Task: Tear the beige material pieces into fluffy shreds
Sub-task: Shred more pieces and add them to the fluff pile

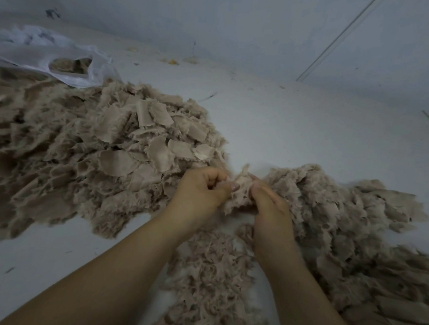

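A beige material piece (pixel 240 188) with frayed edges is held between both hands at the centre of the view. My left hand (pixel 202 191) pinches its left side with curled fingers and thumb. My right hand (pixel 270 206) grips its right side, fingers curled round it. A large pile of flat beige pieces (pixel 98 147) spreads to the left. A fluffy heap of shreds (pixel 348 222) lies to the right, and more shreds (pixel 208 280) lie between my forearms.
A white plastic bag (pixel 65 57) holding more beige material lies at the back left. The pale floor (pixel 296 121) runs to a wall at the back. Small scraps (pixel 172 61) lie near the wall.
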### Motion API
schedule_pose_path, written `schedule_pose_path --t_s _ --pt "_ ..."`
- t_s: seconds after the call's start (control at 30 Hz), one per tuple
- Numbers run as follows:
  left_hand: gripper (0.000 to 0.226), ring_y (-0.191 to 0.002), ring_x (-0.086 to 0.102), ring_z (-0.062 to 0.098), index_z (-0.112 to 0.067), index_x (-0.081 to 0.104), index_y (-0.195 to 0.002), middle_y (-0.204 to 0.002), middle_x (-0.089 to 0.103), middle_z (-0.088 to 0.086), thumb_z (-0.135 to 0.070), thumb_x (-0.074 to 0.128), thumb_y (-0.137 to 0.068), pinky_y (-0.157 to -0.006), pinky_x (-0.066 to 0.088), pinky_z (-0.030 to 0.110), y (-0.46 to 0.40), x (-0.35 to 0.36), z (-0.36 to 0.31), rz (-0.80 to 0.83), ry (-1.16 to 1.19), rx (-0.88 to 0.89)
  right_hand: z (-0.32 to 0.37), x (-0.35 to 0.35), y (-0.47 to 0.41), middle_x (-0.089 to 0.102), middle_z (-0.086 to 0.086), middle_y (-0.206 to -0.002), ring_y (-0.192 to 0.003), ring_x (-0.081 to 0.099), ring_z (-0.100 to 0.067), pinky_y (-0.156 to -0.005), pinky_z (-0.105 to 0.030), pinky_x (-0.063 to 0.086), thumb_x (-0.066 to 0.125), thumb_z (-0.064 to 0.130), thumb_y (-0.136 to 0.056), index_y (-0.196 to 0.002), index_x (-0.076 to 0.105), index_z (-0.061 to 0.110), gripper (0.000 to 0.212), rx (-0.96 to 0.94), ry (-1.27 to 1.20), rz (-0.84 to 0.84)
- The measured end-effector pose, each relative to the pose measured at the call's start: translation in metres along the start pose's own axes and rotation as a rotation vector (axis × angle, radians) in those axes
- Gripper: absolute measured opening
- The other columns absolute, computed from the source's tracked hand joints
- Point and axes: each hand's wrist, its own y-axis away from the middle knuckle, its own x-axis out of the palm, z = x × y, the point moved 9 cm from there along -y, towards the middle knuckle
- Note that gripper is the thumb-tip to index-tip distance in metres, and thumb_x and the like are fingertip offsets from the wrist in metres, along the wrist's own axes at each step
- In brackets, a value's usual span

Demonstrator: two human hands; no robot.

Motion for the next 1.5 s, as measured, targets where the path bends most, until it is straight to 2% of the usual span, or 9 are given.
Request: schedule_pose_path --t_s 0.17,0.43,0.57,0.67,0.83,0.97,1.17,1.33,1.5 --pt "0.024 -0.038 0.042 0.01 0.006 0.06 -0.075 -0.05 0.053 0.005 -0.009 0.063 -0.093 -0.039 0.035 0.02 0.002 -0.003 -0.001 -0.005 0.074 -0.014 0.008 0.0 0.002 0.071 -0.021 -0.092 -0.103 0.066 -0.038 -0.087 -0.051 0.056 0.065 0.021 -0.097 -0.079 0.069 -0.006 0.033 -0.113 0.19 0.014" --pt "0.024 -0.04 0.046 0.018 0.004 0.057 -0.072 -0.053 0.053 0.008 -0.008 0.056 -0.093 -0.038 0.037 0.023 0.006 -0.003 0.009 0.03 0.173 -0.123 0.004 0.002 0.001 0.075 -0.007 -0.105 -0.093 0.071 -0.026 -0.074 -0.039 0.061 0.05 0.005 -0.099 -0.072 0.079 0.024 0.044 -0.026 0.023 0.022" --pt "0.041 -0.072 0.063 0.027 0.006 0.067 -0.092 -0.084 0.067 0.027 -0.035 0.069 -0.088 -0.066 0.051 0.037 0.006 0.007 0.011 0.117 0.185 -0.16 0.002 0.003 0.0 0.073 -0.008 -0.107 -0.087 0.07 -0.024 -0.066 -0.035 0.058 0.053 0.009 -0.097 -0.076 0.072 0.006 0.029 -0.067 0.156 0.066" --pt "0.028 -0.084 0.064 0.031 0.005 0.071 -0.097 -0.099 0.067 0.031 -0.021 0.062 -0.093 -0.079 0.053 0.041 0.004 0.007 0.013 0.084 0.205 -0.144 0.002 0.005 -0.001 0.072 0.008 -0.109 -0.09 0.071 -0.011 -0.067 -0.025 0.057 0.058 0.009 -0.097 -0.074 0.074 0.006 0.028 -0.087 0.132 0.082" --pt "0.018 -0.077 0.072 0.025 -0.003 0.077 -0.082 -0.087 0.074 0.018 -0.016 0.066 -0.088 -0.065 0.058 0.029 0.004 -0.001 0.017 -0.021 0.386 -0.19 0.009 0.009 0.001 0.071 0.005 -0.112 -0.097 0.068 -0.001 -0.074 -0.014 0.053 0.064 0.01 -0.096 -0.063 0.077 0.013 0.035 -0.159 0.189 0.107" --pt "0.033 -0.043 0.044 0.017 -0.01 0.072 -0.066 -0.053 0.051 0.006 -0.015 0.058 -0.096 -0.045 0.037 0.024 -0.001 -0.027 0.015 -0.159 0.313 -0.111 0.001 -0.005 -0.004 0.073 0.0 -0.108 -0.101 0.07 -0.015 -0.085 -0.043 0.059 0.063 0.007 -0.096 -0.064 0.071 0.0 0.034 -0.1 0.09 -0.022" --pt "0.044 -0.037 0.037 0.013 -0.017 0.057 -0.047 -0.041 0.046 0.001 -0.043 0.075 -0.077 -0.044 0.032 0.02 0.019 0.009 0.002 0.619 -0.094 -0.069 0.007 -0.004 0.0 0.074 -0.001 -0.103 -0.109 0.068 -0.014 -0.09 -0.046 0.057 0.066 0.015 -0.095 -0.076 0.067 -0.016 0.036 -0.097 0.094 -0.021" --pt "0.035 -0.038 0.036 0.007 -0.007 0.055 -0.066 -0.05 0.044 -0.001 -0.033 0.076 -0.078 -0.038 0.03 0.017 -0.006 -0.022 0.002 0.066 -0.016 -0.051 0.009 -0.002 0.001 0.076 0.005 -0.098 -0.106 0.068 -0.022 -0.077 -0.037 0.052 0.064 0.021 -0.097 -0.072 0.07 -0.012 0.041 -0.112 0.116 0.024" --pt "0.027 -0.037 0.027 0.008 0.006 0.059 -0.079 -0.047 0.039 -0.001 -0.015 0.059 -0.095 -0.037 0.026 0.016 -0.001 -0.006 0.01 0.228 0.089 -0.128 0.001 -0.003 -0.002 0.076 0.0 -0.104 -0.106 0.07 -0.02 -0.089 -0.043 0.057 0.061 0.021 -0.098 -0.07 0.074 0.002 0.036 -0.084 0.099 0.008"
